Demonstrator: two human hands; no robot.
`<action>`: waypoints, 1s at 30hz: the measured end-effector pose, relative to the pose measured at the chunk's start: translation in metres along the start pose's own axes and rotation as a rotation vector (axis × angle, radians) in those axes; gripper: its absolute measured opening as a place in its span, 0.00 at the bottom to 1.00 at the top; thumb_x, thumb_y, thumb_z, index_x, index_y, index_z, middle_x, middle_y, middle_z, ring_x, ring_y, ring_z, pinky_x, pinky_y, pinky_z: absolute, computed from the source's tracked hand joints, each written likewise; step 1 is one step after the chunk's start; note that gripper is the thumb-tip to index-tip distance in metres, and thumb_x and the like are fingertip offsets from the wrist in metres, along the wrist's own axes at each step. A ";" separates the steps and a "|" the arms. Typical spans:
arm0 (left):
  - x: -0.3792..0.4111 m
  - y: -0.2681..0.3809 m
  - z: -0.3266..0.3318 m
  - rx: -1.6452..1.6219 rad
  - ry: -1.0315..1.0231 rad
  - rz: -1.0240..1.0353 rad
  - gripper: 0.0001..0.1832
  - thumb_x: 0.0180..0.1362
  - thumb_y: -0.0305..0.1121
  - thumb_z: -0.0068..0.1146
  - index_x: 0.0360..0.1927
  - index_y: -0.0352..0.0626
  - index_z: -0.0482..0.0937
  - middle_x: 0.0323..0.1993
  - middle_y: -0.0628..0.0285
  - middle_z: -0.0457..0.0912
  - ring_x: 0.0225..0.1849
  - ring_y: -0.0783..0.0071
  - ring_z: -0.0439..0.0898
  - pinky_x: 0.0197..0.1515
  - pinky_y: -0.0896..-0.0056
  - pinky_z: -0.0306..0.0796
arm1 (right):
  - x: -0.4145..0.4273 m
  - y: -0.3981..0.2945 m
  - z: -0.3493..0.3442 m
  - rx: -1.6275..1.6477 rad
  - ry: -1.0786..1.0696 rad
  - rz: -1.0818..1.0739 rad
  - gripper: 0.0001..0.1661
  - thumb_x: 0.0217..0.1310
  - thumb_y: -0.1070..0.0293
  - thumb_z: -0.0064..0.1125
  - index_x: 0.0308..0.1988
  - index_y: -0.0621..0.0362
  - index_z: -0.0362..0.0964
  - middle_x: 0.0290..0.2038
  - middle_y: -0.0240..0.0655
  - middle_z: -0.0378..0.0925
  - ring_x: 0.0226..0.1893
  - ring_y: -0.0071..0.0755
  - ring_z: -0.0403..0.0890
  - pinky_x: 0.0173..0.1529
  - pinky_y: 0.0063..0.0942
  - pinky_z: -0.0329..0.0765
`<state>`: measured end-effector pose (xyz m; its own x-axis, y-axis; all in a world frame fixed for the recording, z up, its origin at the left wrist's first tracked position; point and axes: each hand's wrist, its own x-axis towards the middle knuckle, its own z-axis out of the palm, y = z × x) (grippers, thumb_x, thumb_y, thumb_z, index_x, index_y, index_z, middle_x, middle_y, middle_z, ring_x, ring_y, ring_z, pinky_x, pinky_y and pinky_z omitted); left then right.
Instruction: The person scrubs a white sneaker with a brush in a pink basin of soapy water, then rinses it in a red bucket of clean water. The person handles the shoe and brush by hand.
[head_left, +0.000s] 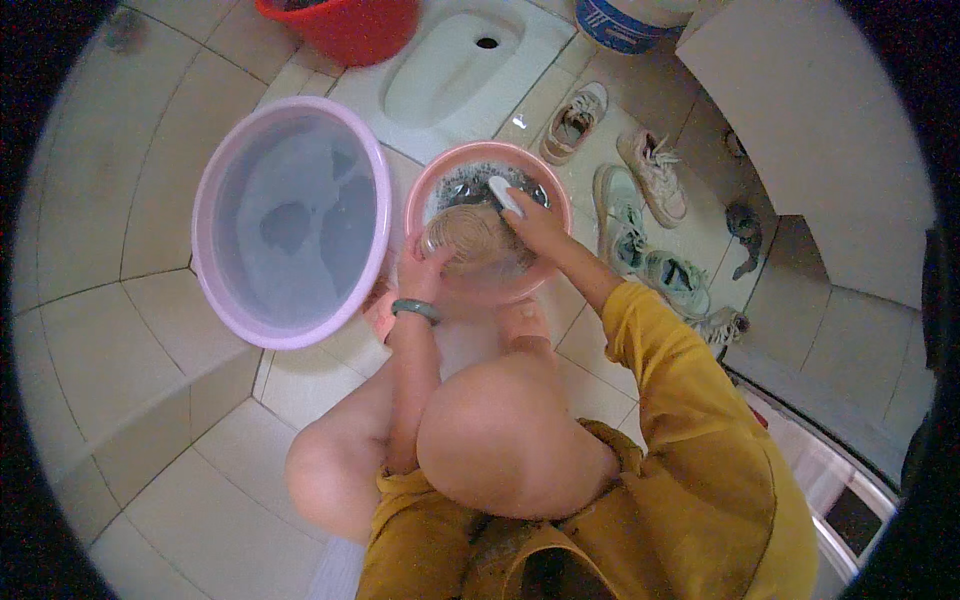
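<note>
My left hand (421, 266), with a grey-green bangle at the wrist, grips a shoe (466, 234) at its left end. The shoe's tan, ridged sole faces up. My right hand (537, 225) holds a white-backed scrub brush (501, 190) at the shoe's upper right; its bristles are hidden, so I cannot tell whether they touch the shoe. Both hands are over a pink plastic basin (486, 148) of dark water with suds. The basin stands on the floor in front of my pink slippers (525, 319).
To the left is a large lilac tub (384, 225) of cloudy water with dark shapes under the surface. A squat toilet (450, 75), a red bucket (352, 30) and a blue-and-white bucket (626, 26) stand ahead. Several wet sneakers (651, 176) lie at the right, beside a dark object (744, 232).
</note>
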<state>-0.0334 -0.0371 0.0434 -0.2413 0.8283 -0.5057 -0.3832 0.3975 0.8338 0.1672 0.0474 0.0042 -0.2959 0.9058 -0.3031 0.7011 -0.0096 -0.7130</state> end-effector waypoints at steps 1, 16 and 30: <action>-0.006 0.025 0.012 0.115 0.000 0.000 0.29 0.43 0.24 0.59 0.52 0.37 0.64 0.35 0.61 0.75 0.33 0.79 0.74 0.28 0.78 0.68 | 0.001 0.015 -0.004 0.046 0.059 -0.022 0.30 0.58 0.57 0.49 0.59 0.52 0.57 0.51 0.50 0.68 0.51 0.50 0.70 0.55 0.35 0.66; 0.086 0.018 0.025 0.052 -0.078 -0.067 0.16 0.46 0.31 0.60 0.38 0.33 0.74 0.32 0.61 0.77 0.33 0.73 0.76 0.36 0.75 0.71 | -0.068 -0.005 -0.034 0.675 -0.362 0.246 0.35 0.56 0.57 0.56 0.59 0.60 0.54 0.42 0.37 0.70 0.33 0.26 0.73 0.34 0.21 0.71; 0.106 -0.149 -0.006 0.166 -0.005 -0.243 0.35 0.49 0.45 0.59 0.57 0.38 0.63 0.52 0.58 0.71 0.49 0.67 0.72 0.50 0.68 0.68 | -0.015 0.041 0.049 0.586 -0.152 0.296 0.36 0.55 0.60 0.54 0.60 0.59 0.53 0.52 0.43 0.66 0.49 0.33 0.69 0.51 0.26 0.67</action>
<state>-0.0073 -0.0104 -0.1359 -0.1562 0.7027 -0.6941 -0.2778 0.6431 0.7136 0.1684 0.0124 -0.0516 -0.2630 0.7605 -0.5937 0.3116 -0.5154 -0.7982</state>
